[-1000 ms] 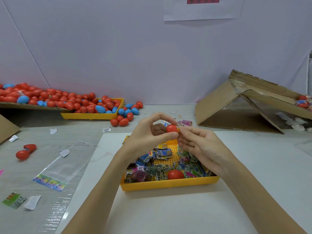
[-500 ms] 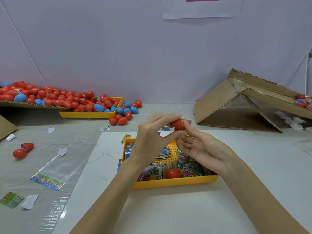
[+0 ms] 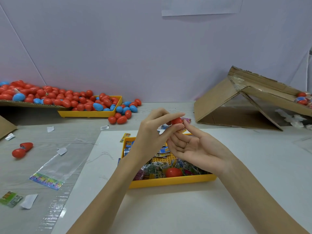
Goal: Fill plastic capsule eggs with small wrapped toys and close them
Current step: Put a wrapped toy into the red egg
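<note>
Since a second ago both hands have risen above the near tray (image 3: 172, 180). On the left, one open egg (image 3: 22, 149) lies alone on bare table (image 3: 168, 213). The left hand (image 3: 152, 132) pinches a red egg (image 3: 177, 121); the right hand (image 3: 197, 147) lies open, forefinger touching it.

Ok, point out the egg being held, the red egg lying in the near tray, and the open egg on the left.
held egg (image 3: 177, 121), head view, its red shell between fingers
egg in tray (image 3: 173, 172), head view, its top
open egg (image 3: 22, 149), head view, between its joined halves
</note>
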Motion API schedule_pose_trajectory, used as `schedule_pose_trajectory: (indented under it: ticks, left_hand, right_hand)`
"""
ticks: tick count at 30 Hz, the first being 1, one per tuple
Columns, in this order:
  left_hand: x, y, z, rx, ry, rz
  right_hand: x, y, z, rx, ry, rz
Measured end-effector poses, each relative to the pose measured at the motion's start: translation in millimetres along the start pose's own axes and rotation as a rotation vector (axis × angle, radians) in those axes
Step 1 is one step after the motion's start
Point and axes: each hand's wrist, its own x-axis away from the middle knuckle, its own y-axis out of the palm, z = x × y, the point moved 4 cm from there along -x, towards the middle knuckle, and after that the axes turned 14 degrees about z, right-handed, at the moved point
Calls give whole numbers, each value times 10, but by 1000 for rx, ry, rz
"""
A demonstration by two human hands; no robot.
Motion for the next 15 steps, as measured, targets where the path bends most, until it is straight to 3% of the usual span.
schedule_pose_trajectory:
  ticks: [8, 15]
  left_hand:
    - [4, 15, 34, -22, 43, 37]
    - [-11, -10, -23, 210, -197, -58]
  right_hand:
    - [23, 47, 29, -53, 23, -36]
    - [26, 27, -100, 93, -219, 26]
